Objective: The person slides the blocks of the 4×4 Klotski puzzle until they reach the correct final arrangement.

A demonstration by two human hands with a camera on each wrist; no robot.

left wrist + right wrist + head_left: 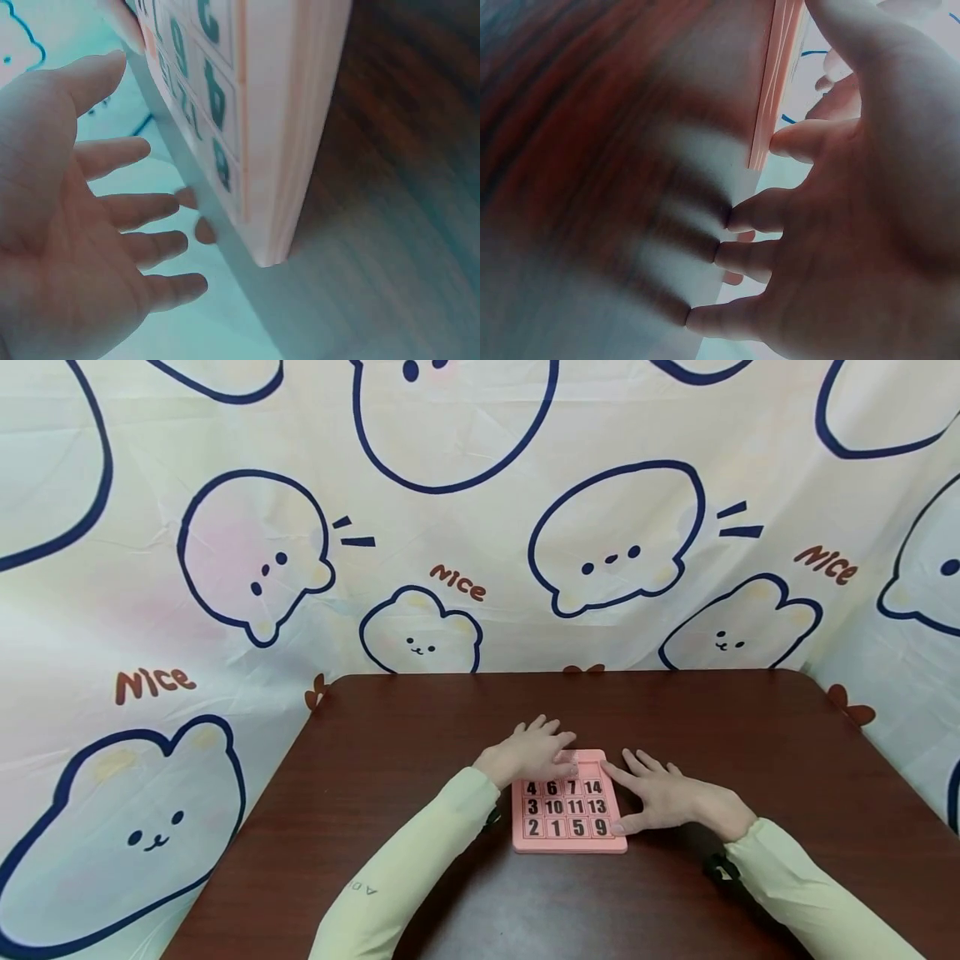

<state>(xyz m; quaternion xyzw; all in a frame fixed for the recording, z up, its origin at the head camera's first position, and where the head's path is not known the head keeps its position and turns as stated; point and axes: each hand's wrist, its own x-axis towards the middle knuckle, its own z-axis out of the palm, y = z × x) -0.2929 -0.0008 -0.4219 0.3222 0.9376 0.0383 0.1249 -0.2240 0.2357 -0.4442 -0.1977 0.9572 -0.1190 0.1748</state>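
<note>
A pink number sliding puzzle (570, 846) lies flat on the table. Its visible black-numbered tiles (553, 807) read 4 6 7 14, 3 10 11 13 and 2 1 5 9. My left hand (531, 753) is over the puzzle's upper part with its fingers spread, hiding most of the top row. In the left wrist view its fingers (142, 210) are extended and apart, holding nothing. My right hand (663, 795) lies along the puzzle's right side, index fingertip and thumb at the frame's edge. In the right wrist view, the other fingertips (739, 259) rest on the table.
The dark brown wooden table (420, 718) has rounded far corners. Behind it hangs a pale cloth (510, 535) printed with bear outlines and the word Nice. Pale sleeves (420, 835) cover both forearms, and a dark band (722, 867) is at the right wrist.
</note>
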